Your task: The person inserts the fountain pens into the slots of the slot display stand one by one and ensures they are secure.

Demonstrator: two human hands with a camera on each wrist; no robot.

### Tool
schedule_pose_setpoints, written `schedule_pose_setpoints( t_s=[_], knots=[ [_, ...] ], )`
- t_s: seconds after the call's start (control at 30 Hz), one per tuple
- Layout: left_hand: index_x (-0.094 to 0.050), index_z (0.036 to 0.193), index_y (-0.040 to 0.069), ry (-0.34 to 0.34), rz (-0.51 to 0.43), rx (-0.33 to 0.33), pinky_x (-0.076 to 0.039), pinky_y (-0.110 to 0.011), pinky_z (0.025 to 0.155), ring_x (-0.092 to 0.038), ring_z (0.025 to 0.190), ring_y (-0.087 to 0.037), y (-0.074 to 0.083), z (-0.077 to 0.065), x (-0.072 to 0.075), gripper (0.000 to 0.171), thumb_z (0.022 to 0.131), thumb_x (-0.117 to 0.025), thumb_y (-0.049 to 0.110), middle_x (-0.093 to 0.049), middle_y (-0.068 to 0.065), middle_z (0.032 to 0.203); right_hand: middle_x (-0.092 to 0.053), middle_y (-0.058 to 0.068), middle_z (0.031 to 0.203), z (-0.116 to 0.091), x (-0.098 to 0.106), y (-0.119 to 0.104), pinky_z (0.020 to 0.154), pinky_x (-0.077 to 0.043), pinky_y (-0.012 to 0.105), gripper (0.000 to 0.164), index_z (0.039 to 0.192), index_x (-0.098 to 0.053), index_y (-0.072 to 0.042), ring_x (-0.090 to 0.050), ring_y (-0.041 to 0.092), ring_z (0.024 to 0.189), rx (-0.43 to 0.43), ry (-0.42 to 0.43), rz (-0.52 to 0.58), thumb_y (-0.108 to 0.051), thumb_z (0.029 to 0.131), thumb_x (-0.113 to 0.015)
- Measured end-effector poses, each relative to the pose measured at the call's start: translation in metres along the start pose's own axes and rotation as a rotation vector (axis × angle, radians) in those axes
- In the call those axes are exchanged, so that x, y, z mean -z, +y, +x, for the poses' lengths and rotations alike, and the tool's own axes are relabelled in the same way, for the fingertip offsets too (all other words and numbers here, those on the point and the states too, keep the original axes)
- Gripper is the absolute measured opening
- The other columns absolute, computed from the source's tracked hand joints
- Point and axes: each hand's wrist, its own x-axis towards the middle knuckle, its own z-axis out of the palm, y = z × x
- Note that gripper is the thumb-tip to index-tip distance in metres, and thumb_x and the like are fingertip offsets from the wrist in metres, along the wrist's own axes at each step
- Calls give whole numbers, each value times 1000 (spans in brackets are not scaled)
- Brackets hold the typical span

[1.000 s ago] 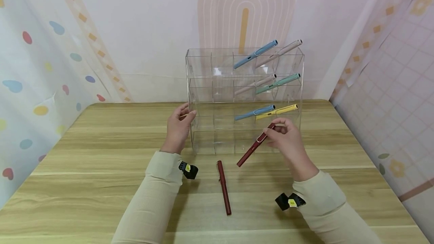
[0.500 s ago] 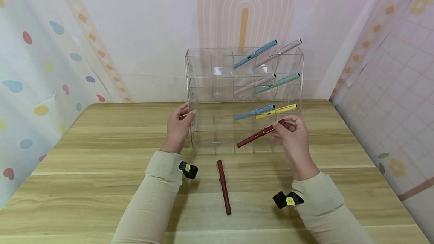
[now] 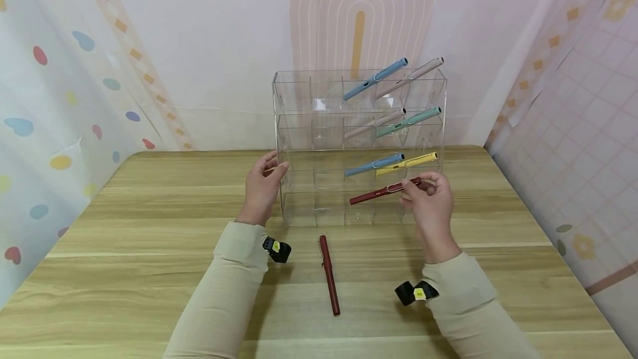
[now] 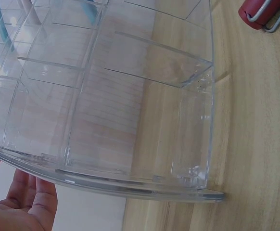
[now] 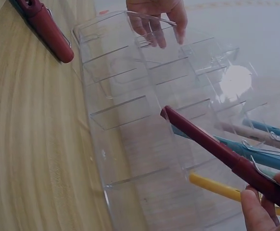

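A clear acrylic pen rack [image 3: 328, 151] with tiers of small compartments stands upright on the table. My left hand [image 3: 261, 193] holds its left side wall, thumb at the front and fingers on the outer face [image 4: 36, 197]. Between thumb and fingertips, my right hand [image 3: 432, 204] pinches a dark red pen [image 3: 371, 196] near its cap end. That pen slants before the lowest tier at the right, its free end pointing left and down; in the right wrist view it overlaps the rack. Another red pen [image 3: 329, 276] lies on the table before the rack.
The rack's right half bears two blue pens [image 3: 375, 80] [image 3: 374, 165], two pale pink pens [image 3: 410, 78] [image 3: 376, 123], a green pen [image 3: 408, 122] and a yellow pen [image 3: 407, 164]. Patterned curtains [image 3: 224, 43] hang behind the wooden table [image 3: 164, 198].
My right hand has shifted up and slightly right, and the held red pen has tilted from steep to nearly level before the lowest tier. My left hand has stayed put.
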Motion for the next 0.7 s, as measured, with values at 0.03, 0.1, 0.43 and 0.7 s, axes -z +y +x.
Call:
schedule_pose_setpoints(
  t_s=[0.03, 0.1, 0.43, 0.7],
  knots=[
    [-47, 142, 10, 0, 1, 1, -41, -42, 100, -46, 120, -27, 0, 0, 0, 45, 98, -56, 17, -47, -17, 135, -54, -2, 79, 0, -1, 1, 57, -54, 22, 26, 97, -46, -9, -61, 5, 63, 1, 3, 5, 7, 87, -64],
    [-47, 142, 10, 0, 3, 3, -41, -42, 100, -46, 121, -27, 0, 0, 0, 45, 98, -56, 17, -47, -16, 135, -54, -1, 81, 0, -2, 4, 57, -54, 22, 26, 96, -45, -9, -61, 5, 63, 0, 4, 18, 8, 86, -64],
    [-48, 141, 10, 8, -2, 6, -41, -42, 100, -47, 120, -28, 1, -1, -1, 45, 97, -57, 17, -48, -16, 135, -50, 4, 92, -3, -10, 15, 57, -53, 19, 27, 95, -44, -6, -60, 3, 70, -13, 21, 23, 11, 85, -63],
    [-47, 142, 11, 3, -5, 10, -41, -42, 100, -46, 121, -27, 0, 0, 0, 46, 98, -56, 17, -46, -16, 136, -49, 6, 91, -4, -13, 24, 59, -54, 22, 27, 94, -45, -5, -59, 4, 68, -14, 30, -23, 13, 84, -63]
  ],
)
